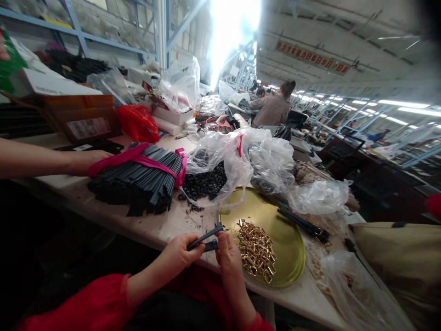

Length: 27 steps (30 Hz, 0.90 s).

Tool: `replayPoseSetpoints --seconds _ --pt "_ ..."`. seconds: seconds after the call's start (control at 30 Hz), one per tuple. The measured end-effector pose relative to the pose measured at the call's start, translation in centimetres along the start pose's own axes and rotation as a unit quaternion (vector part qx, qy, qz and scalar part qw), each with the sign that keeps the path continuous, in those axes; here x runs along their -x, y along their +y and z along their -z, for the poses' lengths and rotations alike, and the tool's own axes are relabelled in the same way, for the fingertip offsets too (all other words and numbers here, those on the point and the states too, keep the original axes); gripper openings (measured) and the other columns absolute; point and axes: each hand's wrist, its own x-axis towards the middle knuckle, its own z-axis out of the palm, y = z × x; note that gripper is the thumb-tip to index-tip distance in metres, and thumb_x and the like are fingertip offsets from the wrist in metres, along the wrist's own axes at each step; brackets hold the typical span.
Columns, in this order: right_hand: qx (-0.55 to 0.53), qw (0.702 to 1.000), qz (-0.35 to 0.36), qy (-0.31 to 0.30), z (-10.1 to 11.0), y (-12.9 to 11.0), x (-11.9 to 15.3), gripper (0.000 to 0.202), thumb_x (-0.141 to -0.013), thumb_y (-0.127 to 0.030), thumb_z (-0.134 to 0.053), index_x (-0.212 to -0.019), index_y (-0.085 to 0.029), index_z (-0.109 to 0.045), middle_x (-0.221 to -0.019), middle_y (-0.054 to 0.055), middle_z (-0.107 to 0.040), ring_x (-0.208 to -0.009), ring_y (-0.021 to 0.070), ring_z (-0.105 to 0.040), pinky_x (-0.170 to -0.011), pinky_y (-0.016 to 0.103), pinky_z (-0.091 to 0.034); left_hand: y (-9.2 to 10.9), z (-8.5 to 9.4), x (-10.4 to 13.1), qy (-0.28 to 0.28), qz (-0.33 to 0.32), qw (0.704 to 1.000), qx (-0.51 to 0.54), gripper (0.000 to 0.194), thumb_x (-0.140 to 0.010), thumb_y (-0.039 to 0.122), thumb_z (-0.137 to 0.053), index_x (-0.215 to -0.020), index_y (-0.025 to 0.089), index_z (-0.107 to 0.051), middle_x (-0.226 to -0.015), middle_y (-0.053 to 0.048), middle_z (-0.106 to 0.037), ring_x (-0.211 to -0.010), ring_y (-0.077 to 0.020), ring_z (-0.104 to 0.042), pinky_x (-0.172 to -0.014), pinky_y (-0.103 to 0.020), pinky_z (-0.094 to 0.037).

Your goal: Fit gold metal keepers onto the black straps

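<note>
My left hand [182,250] grips a narrow black strap [206,236], which looks folded so that two ends point right. At those ends my right hand [229,255] is closed, thumb and fingers pinched together; anything small between the fingertips is hidden. To the right, gold-coloured metal buckles [257,250] lie heaped on a round gold tray [289,257]. Beyond my left hand lies a thick bundle of black straps [148,177] tied with a pink cloth band [129,156].
Another person's arm [41,158] reaches in from the left, its hand at the bundle. Small black rings [206,181] spill from a clear plastic bag [237,161]. A finished-looking black strap [303,224] rests across the tray's rim. A cardboard box [82,115] and red bag [138,123] stand behind.
</note>
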Motion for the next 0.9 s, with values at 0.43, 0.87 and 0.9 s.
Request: replayPoseSetpoints --seconds 0.43,0.87,0.9 --pt "-0.008 0.998 0.013 0.06 -1.1 0.5 1.4 0.032 -0.07 -0.051 -0.062 -0.069 -0.019 -0.054 -0.054 -0.006 -0.046 -0.047 0.0086 -0.036 -0.043 0.021 -0.028 -0.1 -1.1 0.8 -0.009 -0.044 0.999 0.018 0.027 -0.083 0.039 -0.042 -0.087 0.015 -0.053 -0.056 0.005 -0.047 -0.047 -0.0097 -0.039 -0.044 -0.019 -0.03" --pt "-0.097 0.992 -0.058 -0.054 0.2 1.1 1.8 0.031 -0.074 -0.048 -0.061 -0.087 -0.02 -0.059 -0.061 -0.005 -0.05 -0.053 0.0084 -0.041 -0.054 0.021 -0.033 0.1 -0.1 -0.2 -0.016 -0.04 0.998 -0.052 0.008 -0.077 0.027 -0.049 -0.076 0.019 -0.049 -0.066 0.004 -0.057 -0.059 -0.012 -0.05 -0.054 -0.02 -0.036" --pt "-0.115 0.988 -0.072 -0.079 0.2 1.2 1.6 0.033 -0.073 -0.048 -0.063 -0.091 -0.02 -0.06 -0.063 -0.004 -0.052 -0.054 0.0084 -0.042 -0.054 0.021 -0.033 0.1 -0.1 -0.3 -0.012 -0.032 0.997 -0.065 0.008 -0.076 0.027 -0.05 -0.075 0.019 -0.049 -0.064 0.004 -0.057 -0.058 -0.0119 -0.05 -0.053 -0.02 -0.035"
